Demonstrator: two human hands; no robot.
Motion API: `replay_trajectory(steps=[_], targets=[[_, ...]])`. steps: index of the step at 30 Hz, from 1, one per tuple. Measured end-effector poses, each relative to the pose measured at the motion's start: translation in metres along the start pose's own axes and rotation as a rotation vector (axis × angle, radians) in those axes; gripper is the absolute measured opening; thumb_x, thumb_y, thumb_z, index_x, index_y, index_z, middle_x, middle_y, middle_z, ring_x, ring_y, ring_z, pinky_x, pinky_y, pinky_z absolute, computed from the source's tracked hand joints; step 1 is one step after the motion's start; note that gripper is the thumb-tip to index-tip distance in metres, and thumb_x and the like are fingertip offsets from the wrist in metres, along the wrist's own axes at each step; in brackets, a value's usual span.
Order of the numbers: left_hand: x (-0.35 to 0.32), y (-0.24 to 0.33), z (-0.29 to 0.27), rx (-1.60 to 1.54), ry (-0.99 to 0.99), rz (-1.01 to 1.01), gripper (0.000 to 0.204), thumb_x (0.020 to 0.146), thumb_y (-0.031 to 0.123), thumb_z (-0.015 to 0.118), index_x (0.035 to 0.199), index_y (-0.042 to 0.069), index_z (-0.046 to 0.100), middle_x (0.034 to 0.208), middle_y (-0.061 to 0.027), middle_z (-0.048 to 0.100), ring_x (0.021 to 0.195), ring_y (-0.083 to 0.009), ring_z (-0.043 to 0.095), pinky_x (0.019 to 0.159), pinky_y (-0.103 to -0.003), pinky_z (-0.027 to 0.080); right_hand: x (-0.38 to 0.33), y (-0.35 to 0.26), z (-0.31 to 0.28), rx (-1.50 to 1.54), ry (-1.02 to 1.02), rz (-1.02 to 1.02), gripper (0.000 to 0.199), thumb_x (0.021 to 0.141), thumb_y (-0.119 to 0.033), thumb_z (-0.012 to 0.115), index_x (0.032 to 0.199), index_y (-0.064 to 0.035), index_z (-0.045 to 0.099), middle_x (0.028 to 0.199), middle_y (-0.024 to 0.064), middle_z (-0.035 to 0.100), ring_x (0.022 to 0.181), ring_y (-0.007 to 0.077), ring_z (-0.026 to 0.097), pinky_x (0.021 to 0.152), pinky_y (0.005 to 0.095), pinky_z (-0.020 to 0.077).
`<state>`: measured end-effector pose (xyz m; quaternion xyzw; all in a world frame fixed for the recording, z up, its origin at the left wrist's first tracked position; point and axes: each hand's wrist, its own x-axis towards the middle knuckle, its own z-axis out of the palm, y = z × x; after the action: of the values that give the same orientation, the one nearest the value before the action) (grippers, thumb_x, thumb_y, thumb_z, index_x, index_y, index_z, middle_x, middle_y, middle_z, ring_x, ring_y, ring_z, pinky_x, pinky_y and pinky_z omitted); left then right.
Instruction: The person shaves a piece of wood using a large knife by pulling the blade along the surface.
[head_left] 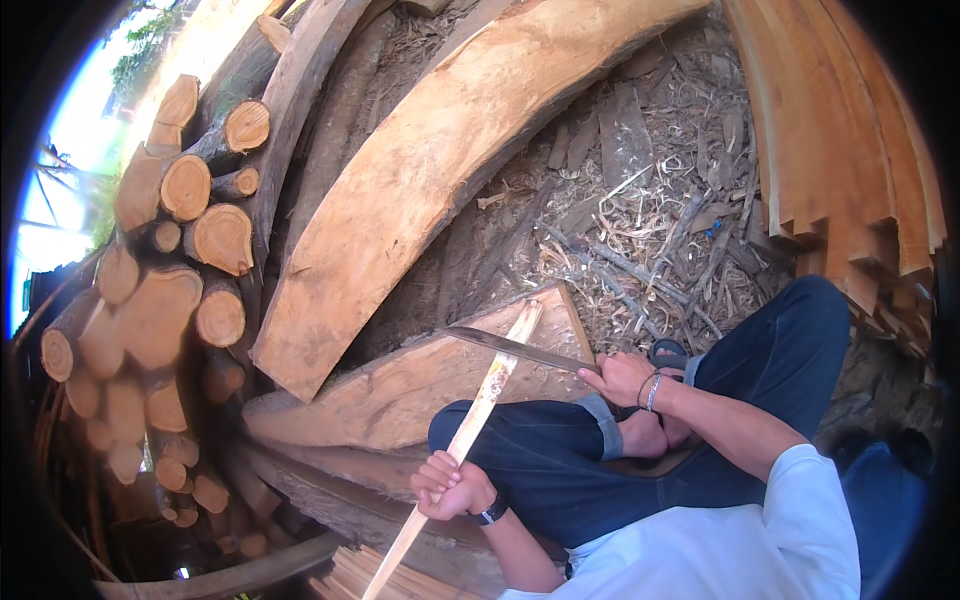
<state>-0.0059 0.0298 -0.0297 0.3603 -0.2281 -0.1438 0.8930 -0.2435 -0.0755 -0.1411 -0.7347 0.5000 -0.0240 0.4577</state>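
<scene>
My left hand [453, 486] is closed around a long, pale wooden stick [478, 412]. The stick slants away from me, and its far end lies over a flat slab of wood [400, 395]. In my right hand [622, 381] is a machete [515, 347], its handle mostly hidden by my fingers. The dark blade points left and crosses the stick near its far end; whether it touches the wood I cannot tell. Some of the stick's surface there looks rough and lighter.
Stacked round logs [220, 240] stand at the left. A long curved plank [400, 200] lies beyond the slab. Sawn boards [840, 130] are piled at the far right. Shavings and twigs [640, 250] litter the ground. My bent legs [790, 350] flank the work.
</scene>
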Motion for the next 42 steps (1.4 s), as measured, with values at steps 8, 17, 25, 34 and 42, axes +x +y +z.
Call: replay_trajectory(steps=[8,17,25,34,42], targets=[[-0.001,0.002,-0.002,-0.005,-0.035,0.004,0.028,0.077,0.023,0.040,0.053,0.015,0.027,0.042,0.0001,0.024,0.039,-0.0118,0.024,0.047,-0.026,0.026,-0.002,-0.004,0.002,-0.015,-0.009,0.021,0.071,0.097,-0.055,0.035,0.078,0.0055,0.067,0.072,0.0296,0.064,0.074,0.0459,0.065,0.071,0.0515,0.0527],[-0.003,0.000,0.003,0.008,-0.097,0.016,0.028,0.078,0.023,0.040,0.054,0.015,0.028,0.042,0.0004,0.025,0.038,-0.0116,0.024,0.047,-0.026,0.027,-0.005,0.000,0.002,-0.007,0.013,-0.042,0.072,0.096,-0.058,0.036,0.081,0.0053,0.067,0.069,0.0286,0.063,0.073,0.0443,0.066,0.071,0.0499,0.0530],[-0.003,0.002,0.005,0.000,-0.247,0.001,0.029,0.075,0.024,0.045,0.052,0.015,0.029,0.040,0.0004,0.029,0.037,-0.0107,0.026,0.046,-0.025,0.025,-0.010,-0.002,0.004,0.053,-0.006,-0.004,0.070,0.097,-0.054,0.036,0.080,0.0056,0.067,0.070,0.0288,0.063,0.073,0.0437,0.066,0.070,0.0510,0.0521],[0.010,0.001,-0.008,-0.029,-0.236,-0.017,0.031,0.076,0.025,0.048,0.053,0.015,0.029,0.041,0.0010,0.031,0.037,-0.0108,0.028,0.047,-0.025,0.026,-0.006,-0.014,0.006,0.052,-0.036,-0.026,0.072,0.095,-0.060,0.037,0.081,0.0046,0.066,0.067,0.0274,0.063,0.070,0.0445,0.065,0.068,0.0507,0.0526],[0.003,0.006,0.007,0.038,-0.478,-0.019,0.031,0.073,0.023,0.052,0.053,0.014,0.031,0.041,0.0000,0.032,0.037,-0.0109,0.029,0.047,-0.025,0.029,-0.004,-0.011,-0.017,0.032,-0.052,-0.030,0.070,0.097,-0.057,0.035,0.088,0.0053,0.066,0.070,0.0280,0.063,0.070,0.0444,0.065,0.068,0.0511,0.0531]])
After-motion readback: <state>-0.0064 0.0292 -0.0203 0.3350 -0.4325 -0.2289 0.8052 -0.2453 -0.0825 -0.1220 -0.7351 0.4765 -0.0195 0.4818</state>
